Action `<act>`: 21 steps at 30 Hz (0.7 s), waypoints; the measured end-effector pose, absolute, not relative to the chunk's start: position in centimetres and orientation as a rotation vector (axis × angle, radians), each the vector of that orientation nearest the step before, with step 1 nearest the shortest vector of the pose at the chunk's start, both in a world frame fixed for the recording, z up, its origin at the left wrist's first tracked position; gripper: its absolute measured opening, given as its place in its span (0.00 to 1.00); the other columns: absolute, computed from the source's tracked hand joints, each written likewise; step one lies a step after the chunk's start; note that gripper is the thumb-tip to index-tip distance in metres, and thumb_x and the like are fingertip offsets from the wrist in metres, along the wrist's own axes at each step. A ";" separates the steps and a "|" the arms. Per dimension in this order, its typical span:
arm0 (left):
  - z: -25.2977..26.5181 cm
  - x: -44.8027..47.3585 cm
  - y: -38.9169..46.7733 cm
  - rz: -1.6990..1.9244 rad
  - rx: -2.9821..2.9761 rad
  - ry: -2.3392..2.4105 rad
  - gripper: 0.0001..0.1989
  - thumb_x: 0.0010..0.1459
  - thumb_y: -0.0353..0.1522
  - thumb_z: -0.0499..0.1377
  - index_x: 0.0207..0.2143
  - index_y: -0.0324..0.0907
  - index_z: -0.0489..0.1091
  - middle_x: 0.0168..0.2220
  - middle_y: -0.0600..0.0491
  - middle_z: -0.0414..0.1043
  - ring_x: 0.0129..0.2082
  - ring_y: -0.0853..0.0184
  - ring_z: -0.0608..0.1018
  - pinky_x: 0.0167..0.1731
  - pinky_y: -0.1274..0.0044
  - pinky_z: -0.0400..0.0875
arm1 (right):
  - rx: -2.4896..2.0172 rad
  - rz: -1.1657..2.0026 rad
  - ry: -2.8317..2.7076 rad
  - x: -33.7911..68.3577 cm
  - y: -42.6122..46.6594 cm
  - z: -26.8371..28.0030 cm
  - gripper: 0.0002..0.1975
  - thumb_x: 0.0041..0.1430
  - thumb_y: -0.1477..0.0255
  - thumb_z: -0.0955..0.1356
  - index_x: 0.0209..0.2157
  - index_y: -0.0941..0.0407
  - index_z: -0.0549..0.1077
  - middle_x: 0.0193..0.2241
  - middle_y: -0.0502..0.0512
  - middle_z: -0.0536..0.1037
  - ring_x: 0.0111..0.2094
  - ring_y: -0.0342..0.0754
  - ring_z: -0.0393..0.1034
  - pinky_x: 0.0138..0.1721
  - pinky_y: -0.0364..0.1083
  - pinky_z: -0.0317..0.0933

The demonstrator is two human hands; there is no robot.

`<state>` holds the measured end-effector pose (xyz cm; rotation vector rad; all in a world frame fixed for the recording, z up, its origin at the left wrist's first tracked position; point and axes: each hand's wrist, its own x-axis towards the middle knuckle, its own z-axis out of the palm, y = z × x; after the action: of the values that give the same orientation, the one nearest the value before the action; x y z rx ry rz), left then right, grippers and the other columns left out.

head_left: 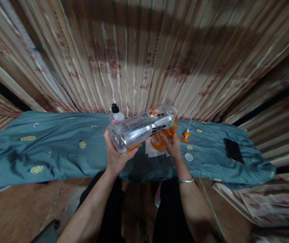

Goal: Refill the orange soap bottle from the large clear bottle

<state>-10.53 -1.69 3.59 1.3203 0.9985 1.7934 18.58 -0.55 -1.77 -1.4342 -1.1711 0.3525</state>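
Note:
My left hand [117, 158] is wrapped round the base end of a large clear plastic bottle [144, 128] with a silver and orange label. It lies tilted in the air, its neck up and to the right. Beneath that neck, my right hand [173, 145] grips an orange translucent bottle [169, 132], largely hidden behind the clear bottle and my fingers. Whether the two mouths touch, I cannot tell. An orange pump head [186, 134] with a thin tube lies just right of my right hand. Under the orange bottle sits a pale paper sheet [151, 151].
A small bottle with a black cap [114, 108] stands behind my left hand. A round white lid [188, 157] and a black phone [233, 151] lie to the right on the teal patterned cloth [66, 145]. Striped curtains [134, 60] hang close behind the table.

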 end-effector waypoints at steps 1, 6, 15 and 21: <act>3.6 -10.5 -1.7 1.791 1.318 0.991 0.63 0.38 0.62 0.90 0.70 0.45 0.74 0.71 0.34 0.81 0.73 0.35 0.85 0.79 0.44 0.77 | -1.431 0.353 -1.174 18.6 -0.6 -1.8 0.45 0.61 0.27 0.79 0.60 0.51 0.83 0.55 0.68 0.94 0.57 0.72 0.91 0.62 0.68 0.86; 3.5 -10.6 -1.7 1.824 1.326 0.968 0.61 0.39 0.61 0.90 0.70 0.46 0.75 0.69 0.35 0.83 0.71 0.35 0.86 0.77 0.44 0.79 | -1.448 0.351 -1.196 18.8 -0.6 -1.8 0.45 0.63 0.29 0.78 0.61 0.51 0.83 0.57 0.70 0.93 0.60 0.74 0.90 0.63 0.70 0.85; 2.9 -10.5 -1.3 1.836 1.306 0.946 0.58 0.37 0.58 0.91 0.66 0.46 0.76 0.68 0.37 0.83 0.70 0.36 0.86 0.77 0.43 0.79 | -1.439 0.327 -1.192 18.7 -0.5 -1.7 0.44 0.63 0.29 0.78 0.61 0.51 0.83 0.56 0.69 0.94 0.59 0.72 0.91 0.62 0.68 0.86; 3.0 -10.4 -1.3 1.815 1.352 0.950 0.60 0.40 0.59 0.90 0.68 0.46 0.75 0.68 0.36 0.83 0.70 0.37 0.86 0.75 0.44 0.81 | -1.447 0.345 -1.173 18.6 -0.6 -1.6 0.44 0.61 0.28 0.78 0.59 0.51 0.83 0.55 0.69 0.94 0.58 0.74 0.91 0.62 0.70 0.86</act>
<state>-10.44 -1.28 2.96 1.3524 0.9502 1.8153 18.56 -0.55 -1.55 -1.4474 -1.1726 0.3452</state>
